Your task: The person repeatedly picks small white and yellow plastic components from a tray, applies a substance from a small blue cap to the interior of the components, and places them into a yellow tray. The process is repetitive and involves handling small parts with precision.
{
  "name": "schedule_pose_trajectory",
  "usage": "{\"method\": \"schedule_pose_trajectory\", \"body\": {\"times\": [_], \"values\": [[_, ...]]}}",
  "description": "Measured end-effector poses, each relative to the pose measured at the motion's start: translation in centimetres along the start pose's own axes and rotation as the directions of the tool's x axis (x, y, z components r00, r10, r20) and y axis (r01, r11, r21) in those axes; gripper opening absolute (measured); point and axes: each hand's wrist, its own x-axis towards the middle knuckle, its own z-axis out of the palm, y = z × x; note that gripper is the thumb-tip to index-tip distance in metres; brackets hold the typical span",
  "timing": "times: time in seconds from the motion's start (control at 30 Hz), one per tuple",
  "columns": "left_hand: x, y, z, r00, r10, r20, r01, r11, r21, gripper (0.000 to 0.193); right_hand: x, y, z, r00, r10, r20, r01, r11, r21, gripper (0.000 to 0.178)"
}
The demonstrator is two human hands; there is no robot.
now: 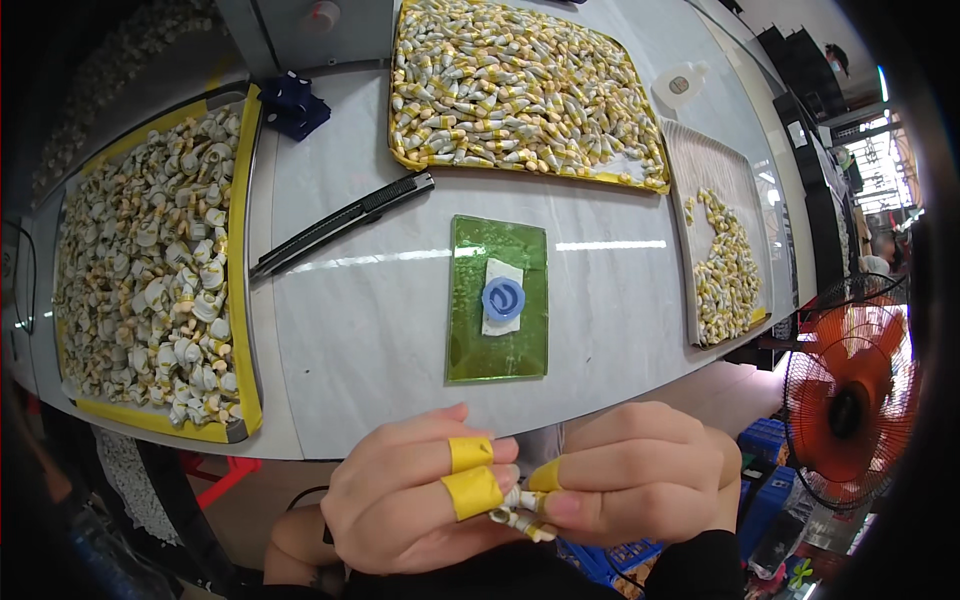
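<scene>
Just below the grey bench point(400, 330), the left hand point(420, 500) and right hand point(640, 480) pinch tight on a few tiny white-and-yellow plastic pieces point(520, 510), which look light, stiff, best held by the ends.

Small white and yellow parts point(520, 510), a little cluster pinched between both hands' fingertips, near edge of the scene below the table, mostly hidden by fingers, ends poking out at the right underside
</scene>
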Motion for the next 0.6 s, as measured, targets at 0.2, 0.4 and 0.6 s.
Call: {"method": "schedule_pose_trajectory", "body": {"times": [0.2,0.4,0.6], "values": [[-0.2,-1.0,-0.6,0.987,-0.08,0.141,0.12,0.947,-0.3,0.036,-0.4,1.7,-0.9,0.977,0.147,0.158,-0.199,0.893,0.403,0.014],[-0.9,-0.6,-0.8,0.859,-0.365,0.36,0.509,0.526,-0.681,0.03,0.7,2.5,-1.1,0.963,0.086,0.257,-0.19,0.89,0.415,0.014],[-0.9,-1.2,-0.7,0.835,-0.287,0.47,0.544,0.565,-0.621,0.027,0.3,2.4,-0.9,0.916,0.127,0.381,-0.306,0.835,0.457,0.013]]}}
